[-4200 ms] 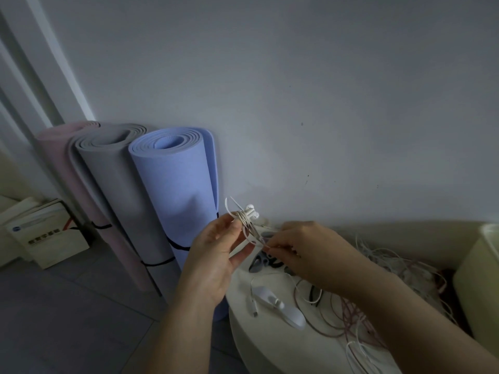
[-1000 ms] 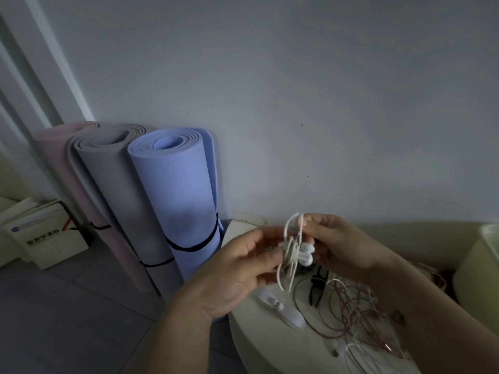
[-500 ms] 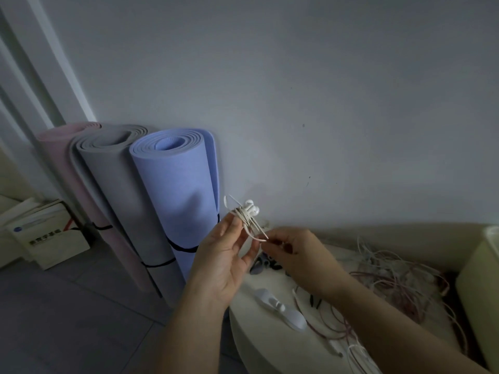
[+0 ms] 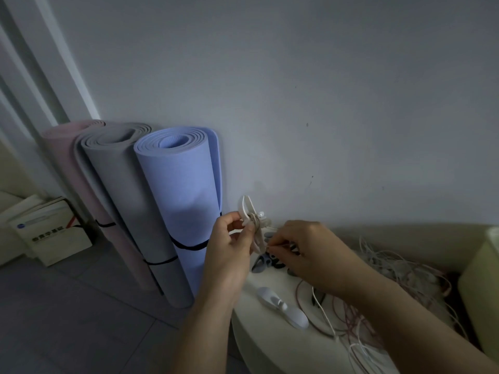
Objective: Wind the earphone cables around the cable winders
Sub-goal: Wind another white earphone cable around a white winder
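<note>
White boxes sit on the grey floor at the lower left of the frame. Next to them three rolled foam mats stand up against the wall: a pink mat, a grey mat and a blue mat. Thin black straps go round the grey and blue ones.

Near the middle of the frame, the left hand is held up with its back to the camera. Its thumb and fingers pinch a small white cable winder, which is flat with a loop at the top. A pale earphone cable is wound tight round the middle of the winder. Two round white earbuds stick out on its right side.

Just right of that, the right hand has its fingers curled in. Its fingertips pinch a thin bit of the cable below the winder.

Under the hands is a smooth, round, cream table. A second winder, white and long, lies flat on it. Some dark winders lie behind it, partly hidden by the hands. Further right, a messy pile of cables, white and reddish, is spread over the table. A pale yellow tub stands at the right edge of the frame.
</note>
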{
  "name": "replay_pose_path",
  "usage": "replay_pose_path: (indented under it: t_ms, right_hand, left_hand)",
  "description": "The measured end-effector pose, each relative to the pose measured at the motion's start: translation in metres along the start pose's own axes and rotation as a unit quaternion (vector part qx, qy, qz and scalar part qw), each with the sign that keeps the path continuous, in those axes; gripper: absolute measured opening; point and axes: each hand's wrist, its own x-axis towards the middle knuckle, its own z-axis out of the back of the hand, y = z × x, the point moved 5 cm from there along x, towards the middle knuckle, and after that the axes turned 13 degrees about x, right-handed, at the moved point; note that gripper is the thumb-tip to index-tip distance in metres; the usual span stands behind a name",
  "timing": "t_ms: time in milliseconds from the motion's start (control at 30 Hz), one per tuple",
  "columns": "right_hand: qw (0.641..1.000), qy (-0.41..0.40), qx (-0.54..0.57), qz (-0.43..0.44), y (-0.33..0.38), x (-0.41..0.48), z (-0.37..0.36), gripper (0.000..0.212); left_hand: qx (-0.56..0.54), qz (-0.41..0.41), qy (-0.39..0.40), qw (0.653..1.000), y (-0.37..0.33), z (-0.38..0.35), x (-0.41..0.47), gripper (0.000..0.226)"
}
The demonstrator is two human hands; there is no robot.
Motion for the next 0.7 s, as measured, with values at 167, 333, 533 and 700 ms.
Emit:
replay_pose_path:
  t_ms: [167,333,533,700]
  right_hand:
    - [0.999,0.027,0.027,0.019,0.006,-0.001,0.001,0.013]
    - [0.992,-0.118,0.027,0.022,0.002,-0.002,0.026,0.005]
    - [0.988,-0.143,0.057,-0.015,-0.004,-0.006,0.047,0.009]
    - [0.965,-0.192,0.163,-0.075,-0.02,-0.007,0.06,0.009]
  left_hand:
    - [-0.007,0.026,0.015,1.0,0.003,-0.002,-0.002,0.021]
    - [0.063,-0.006,0.085,0.994,0.001,-0.006,-0.005,0.015]
    - [0.123,-0.05,0.229,0.964,-0.001,-0.014,-0.014,0.026]
    - [0.121,-0.069,0.313,0.94,-0.005,-0.02,-0.024,0.026]
